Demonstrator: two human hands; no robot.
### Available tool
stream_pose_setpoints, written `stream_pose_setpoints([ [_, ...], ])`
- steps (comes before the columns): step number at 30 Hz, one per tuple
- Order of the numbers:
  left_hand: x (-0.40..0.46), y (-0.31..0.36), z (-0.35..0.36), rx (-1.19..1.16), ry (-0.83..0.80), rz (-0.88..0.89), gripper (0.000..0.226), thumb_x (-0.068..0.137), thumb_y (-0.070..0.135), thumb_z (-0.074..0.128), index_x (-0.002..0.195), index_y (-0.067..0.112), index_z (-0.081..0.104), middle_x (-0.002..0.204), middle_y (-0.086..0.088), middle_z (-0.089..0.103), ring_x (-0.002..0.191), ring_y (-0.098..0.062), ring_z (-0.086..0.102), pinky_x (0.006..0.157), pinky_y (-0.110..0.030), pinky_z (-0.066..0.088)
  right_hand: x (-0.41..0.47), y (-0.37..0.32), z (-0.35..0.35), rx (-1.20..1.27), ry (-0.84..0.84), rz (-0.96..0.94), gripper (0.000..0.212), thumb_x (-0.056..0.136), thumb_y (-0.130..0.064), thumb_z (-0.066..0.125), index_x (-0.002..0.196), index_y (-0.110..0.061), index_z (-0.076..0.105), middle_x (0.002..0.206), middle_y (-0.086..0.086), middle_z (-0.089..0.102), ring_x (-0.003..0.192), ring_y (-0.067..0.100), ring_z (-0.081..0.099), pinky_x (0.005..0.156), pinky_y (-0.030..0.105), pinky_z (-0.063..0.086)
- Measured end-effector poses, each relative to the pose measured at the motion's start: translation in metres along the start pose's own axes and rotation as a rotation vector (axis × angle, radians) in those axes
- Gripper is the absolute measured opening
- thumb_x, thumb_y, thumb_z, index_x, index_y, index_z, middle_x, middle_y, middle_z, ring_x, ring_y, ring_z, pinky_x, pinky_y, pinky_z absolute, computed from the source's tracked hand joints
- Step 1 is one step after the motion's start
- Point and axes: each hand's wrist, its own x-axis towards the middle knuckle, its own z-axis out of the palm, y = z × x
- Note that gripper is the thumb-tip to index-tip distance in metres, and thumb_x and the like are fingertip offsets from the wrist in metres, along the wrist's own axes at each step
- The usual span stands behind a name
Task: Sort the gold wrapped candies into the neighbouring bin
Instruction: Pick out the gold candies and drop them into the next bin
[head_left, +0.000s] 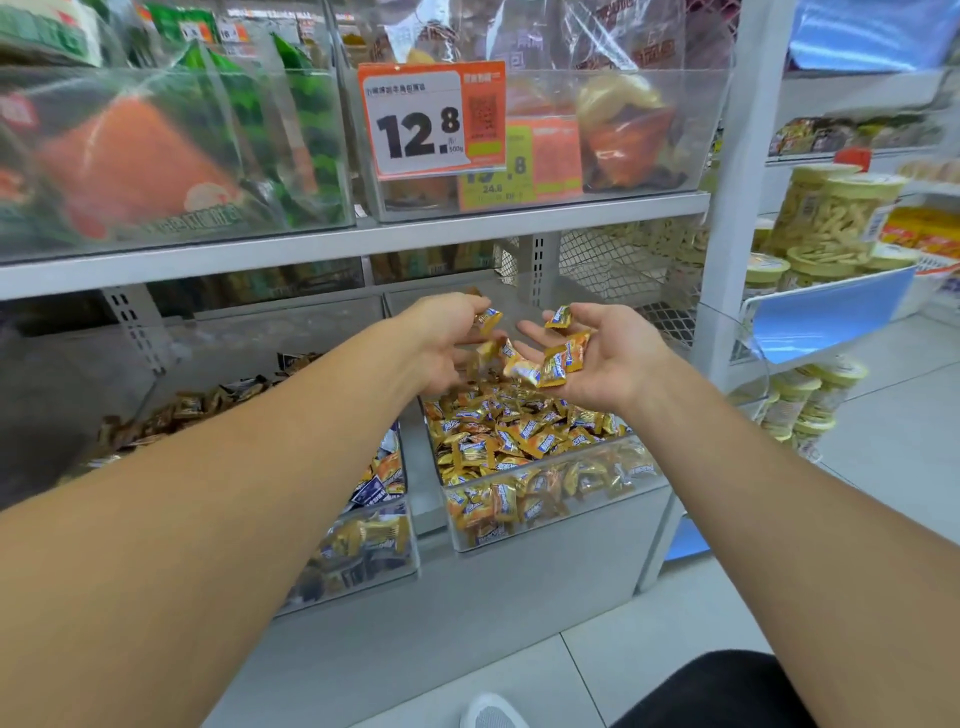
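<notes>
Several candies (558, 358) were cupped in the open right hand (605, 353); one was pinched by the left hand (441, 338). Light, slippery wrappers, judged best scooped over the bin (556, 499).

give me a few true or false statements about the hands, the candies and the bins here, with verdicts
1. The right hand lies palm up with gold wrapped candies on it. True.
2. Both hands are above the right bin. True.
3. The right bin holds only dark wrapped candies. False: it is filled with gold wrapped ones.
4. The left hand is empty. False: its fingers have a gold candy at their tips.
5. The price tag above reads 12.8. True.
</notes>
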Motion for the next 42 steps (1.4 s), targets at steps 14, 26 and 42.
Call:
stream_pose_setpoints([
  [14,-0.044,-0.002,-0.034,0.808,0.143,0.648,0.021,0.099,0.028,0.057,0.113,0.022,0.072,0.109,0.01,0.068,0.103,-0.006,0.06,0.09,-0.025,0.045,0.009,0.021,0.01,-1.707,0.009,-0.4,0.056,0.084,-0.034,0.076,0.137,-0.024,0.058,0.139,-0.001,0.056,0.126,0.022,0.055,0.104,0.036,0.045],
  [26,-0.079,-0.042,-0.098,1.014,0.052,0.783,0.034,0.102,0.034,0.048,0.132,0.024,0.061,0.13,0.01,0.061,0.1,0.002,0.057,0.09,-0.024,0.041,0.019,0.016,-0.003,-2.397,0.055,0.008,0.042,0.104,-0.024,0.045,0.145,-0.015,0.048,0.146,0.012,0.05,0.131,0.032,0.049,0.106,0.036,0.042],
  [42,-0.107,-0.087,-0.293,1.146,0.306,0.365,0.025,0.083,0.045,0.075,0.102,0.028,0.074,0.094,0.013,0.072,0.092,-0.005,0.065,0.085,-0.027,0.051,0.006,0.165,0.172,-2.095,-0.501,-0.66,0.029,0.085,-0.045,0.074,0.099,-0.019,0.075,0.092,-0.005,0.068,0.08,0.014,0.061,0.076,0.033,0.051],
])
